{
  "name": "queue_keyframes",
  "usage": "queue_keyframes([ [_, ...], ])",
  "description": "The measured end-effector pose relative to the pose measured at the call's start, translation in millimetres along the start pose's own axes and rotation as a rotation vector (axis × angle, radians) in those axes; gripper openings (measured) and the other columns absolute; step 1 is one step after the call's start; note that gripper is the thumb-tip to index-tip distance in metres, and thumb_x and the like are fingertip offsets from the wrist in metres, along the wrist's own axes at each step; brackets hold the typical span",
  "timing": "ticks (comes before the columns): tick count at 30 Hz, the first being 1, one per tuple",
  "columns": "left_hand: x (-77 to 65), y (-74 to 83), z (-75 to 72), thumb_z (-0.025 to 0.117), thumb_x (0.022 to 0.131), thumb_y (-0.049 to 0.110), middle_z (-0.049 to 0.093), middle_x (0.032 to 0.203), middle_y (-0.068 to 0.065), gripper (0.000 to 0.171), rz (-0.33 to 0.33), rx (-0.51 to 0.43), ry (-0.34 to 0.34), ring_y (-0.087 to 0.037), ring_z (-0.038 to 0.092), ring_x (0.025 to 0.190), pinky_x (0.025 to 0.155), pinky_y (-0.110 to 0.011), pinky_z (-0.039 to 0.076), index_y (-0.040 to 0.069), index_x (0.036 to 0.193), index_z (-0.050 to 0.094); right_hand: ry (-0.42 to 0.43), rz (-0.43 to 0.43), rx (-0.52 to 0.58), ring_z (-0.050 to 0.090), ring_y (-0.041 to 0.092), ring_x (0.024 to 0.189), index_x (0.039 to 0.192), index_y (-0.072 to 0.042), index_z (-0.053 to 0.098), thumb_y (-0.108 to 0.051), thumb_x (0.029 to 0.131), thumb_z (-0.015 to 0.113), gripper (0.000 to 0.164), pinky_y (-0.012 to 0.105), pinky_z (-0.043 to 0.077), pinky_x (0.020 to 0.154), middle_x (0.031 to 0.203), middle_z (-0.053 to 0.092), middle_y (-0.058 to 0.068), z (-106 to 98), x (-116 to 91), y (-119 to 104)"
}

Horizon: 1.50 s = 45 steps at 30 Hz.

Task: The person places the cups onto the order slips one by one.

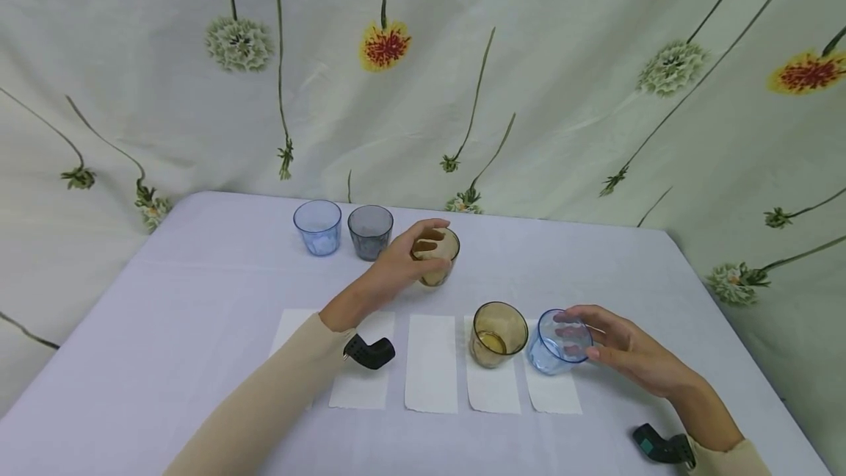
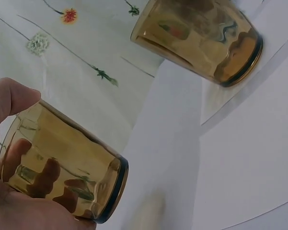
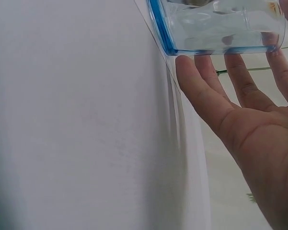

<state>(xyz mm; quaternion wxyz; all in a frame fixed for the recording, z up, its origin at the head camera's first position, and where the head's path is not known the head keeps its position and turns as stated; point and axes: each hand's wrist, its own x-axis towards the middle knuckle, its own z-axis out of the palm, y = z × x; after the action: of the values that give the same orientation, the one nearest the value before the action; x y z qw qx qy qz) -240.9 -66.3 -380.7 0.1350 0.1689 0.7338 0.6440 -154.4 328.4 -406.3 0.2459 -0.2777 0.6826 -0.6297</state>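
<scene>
Toward the worktop's [image 1: 198,300] right edge, the right hand [image 1: 631,351] grasps a blue glass [image 1: 551,353] over a paper [image 1: 555,397], beside an amber glass [image 1: 499,336]. Near the far edge, the left hand [image 1: 398,264] grips another amber glass [image 1: 438,277] beside a grey glass [image 1: 370,236].

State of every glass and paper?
White rectangular paper strips: flat.
Rear blue glass tumbler: upright.
Rear grey glass tumbler: upright.
Rear amber glass tumbler: held by left hand.
Front amber glass tumbler: upright on a strip.
Front blue glass tumbler: held by right hand.
</scene>
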Motion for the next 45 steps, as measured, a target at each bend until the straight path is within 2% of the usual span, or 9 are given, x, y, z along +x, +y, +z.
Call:
queue_keyframes([
  [5,-12.8,5.2,1.5,0.073,0.092,0.017,0.046,0.146,-0.001,0.059,0.016,-0.004,-0.033,-0.027,0.041,0.139,0.105,-0.046,0.045,0.032,0.143,0.048,-0.004,-0.004,0.0,0.049,0.013,0.137,0.149,0.002,0.033,0.006,0.101,0.044,0.049,0.034,0.051,0.103,0.152,0.042,0.0,-0.6,-0.1,0.1],
  [18,-43.4,10.1,6.0,0.074,0.089,0.018,0.048,0.144,-0.004,0.061,0.011,0.017,-0.116,-0.026,0.043,0.139,0.109,-0.047,0.041,0.033,0.142,0.048,0.01,0.013,-0.01,0.049,0.011,0.136,0.149,0.001,0.033,0.006,0.102,0.044,0.049,0.033,0.051,0.103,0.152,0.043,-0.003,-0.4,-0.3,1.4],
  [27,-64.8,10.2,11.5,0.074,0.089,0.017,0.05,0.144,-0.002,0.062,0.023,0.031,-0.135,-0.026,0.044,0.138,0.104,-0.04,0.043,0.03,0.144,0.047,-0.01,-0.002,0.008,0.049,0.013,0.137,0.15,0.001,0.033,0.007,0.101,0.042,0.049,0.033,0.05,0.104,0.152,0.043,-0.001,0.2,0.3,1.5],
  [37,-74.7,8.8,13.1,0.077,0.086,0.014,0.051,0.143,0.0,0.064,-0.006,0.005,-0.139,-0.025,0.046,0.135,0.1,-0.037,0.048,0.03,0.142,0.049,-0.009,-0.006,0.006,0.048,0.013,0.137,0.149,0.002,0.033,0.008,0.101,0.042,0.049,0.033,0.05,0.104,0.152,0.042,0.0,0.7,0.2,0.1],
  [45,-75.1,6.0,19.5,0.076,0.086,0.012,0.049,0.146,-0.002,0.065,0.001,-0.003,-0.165,-0.029,0.042,0.139,0.107,-0.049,0.044,0.027,0.143,0.048,0.007,0.0,-0.002,0.048,0.011,0.137,0.15,0.001,0.033,0.008,0.101,0.042,0.05,0.032,0.05,0.104,0.153,0.043,-0.002,-0.8,-0.6,0.9],
])
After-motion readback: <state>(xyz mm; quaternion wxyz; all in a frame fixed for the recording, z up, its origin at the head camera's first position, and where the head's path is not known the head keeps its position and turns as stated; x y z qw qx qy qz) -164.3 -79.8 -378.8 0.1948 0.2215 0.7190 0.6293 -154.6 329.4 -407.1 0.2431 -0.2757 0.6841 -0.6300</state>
